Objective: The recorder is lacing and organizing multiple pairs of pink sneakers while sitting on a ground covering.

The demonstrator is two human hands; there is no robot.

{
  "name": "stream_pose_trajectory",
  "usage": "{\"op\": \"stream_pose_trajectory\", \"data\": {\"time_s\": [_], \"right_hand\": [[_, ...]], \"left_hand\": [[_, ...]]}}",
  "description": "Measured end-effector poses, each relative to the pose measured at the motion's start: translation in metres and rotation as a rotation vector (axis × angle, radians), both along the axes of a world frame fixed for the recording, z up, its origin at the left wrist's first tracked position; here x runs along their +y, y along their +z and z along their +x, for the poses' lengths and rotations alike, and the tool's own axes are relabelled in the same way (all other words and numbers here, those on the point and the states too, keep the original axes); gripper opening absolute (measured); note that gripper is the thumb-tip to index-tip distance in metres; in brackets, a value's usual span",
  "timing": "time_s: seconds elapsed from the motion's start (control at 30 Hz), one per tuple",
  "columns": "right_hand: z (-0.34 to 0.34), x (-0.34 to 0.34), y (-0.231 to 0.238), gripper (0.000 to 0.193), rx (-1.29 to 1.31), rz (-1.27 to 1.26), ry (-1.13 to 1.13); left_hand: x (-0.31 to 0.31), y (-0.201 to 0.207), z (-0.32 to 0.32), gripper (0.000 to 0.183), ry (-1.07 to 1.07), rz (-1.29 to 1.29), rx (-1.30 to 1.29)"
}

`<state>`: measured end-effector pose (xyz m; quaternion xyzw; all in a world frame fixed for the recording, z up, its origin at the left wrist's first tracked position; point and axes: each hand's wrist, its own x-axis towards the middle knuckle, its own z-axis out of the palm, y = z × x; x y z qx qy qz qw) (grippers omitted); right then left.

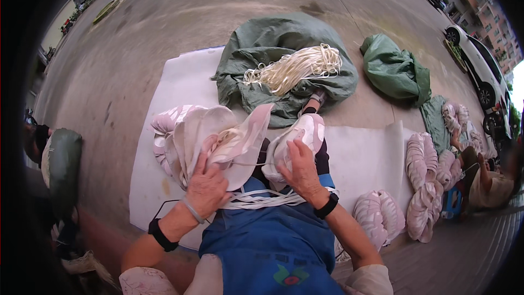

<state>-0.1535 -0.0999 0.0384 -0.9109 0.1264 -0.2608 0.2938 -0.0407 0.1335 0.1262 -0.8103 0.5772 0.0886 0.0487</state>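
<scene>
Both my hands work over my lap on pale pink and white shoe uppers. My left hand (206, 188) pinches the edge of a shoe upper (240, 142) that lies open against a fanned stack of uppers (188, 139). My right hand (301, 169) has its fingers bent over another shoe upper (308, 131), resting on my knee. A thin light cord (248, 164) runs between the two uppers. Several white shoelaces (262, 201) lie across my blue apron (262, 235). Where my fingertips meet the pieces is partly hidden.
Ahead, a green sack (273, 27) carries a heap of cream laces (297, 68). A second green sack (393, 68) sits to its right. A white sheet (360, 150) covers the ground. Bundled uppers (376, 216) lie at right, near another seated person (491, 188). Parked cars stand farther off.
</scene>
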Motion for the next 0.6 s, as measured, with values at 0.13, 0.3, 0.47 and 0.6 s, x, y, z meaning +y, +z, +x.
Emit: {"op": "stream_pose_trajectory", "data": {"time_s": [0.13, 0.3, 0.47, 0.6], "right_hand": [[-0.012, 0.006, -0.023, 0.053, 0.247, -0.002, 0.192], [-0.011, 0.009, -0.037, 0.058, 0.169, 0.070, 0.097], [-0.031, -0.010, -0.055, 0.044, 0.299, 0.211, 0.028], [-0.030, -0.023, -0.058, 0.036, 0.289, 0.178, 0.005]], "left_hand": [[0.068, -0.042, 0.029, 0.034, -0.015, -0.344, -0.081], [0.076, -0.048, 0.018, 0.026, 0.016, -0.197, -0.096], [0.037, -0.030, 0.022, 0.024, -0.087, -0.270, -0.061], [0.014, -0.007, 0.020, 0.028, -0.116, -0.189, 0.010]]}}
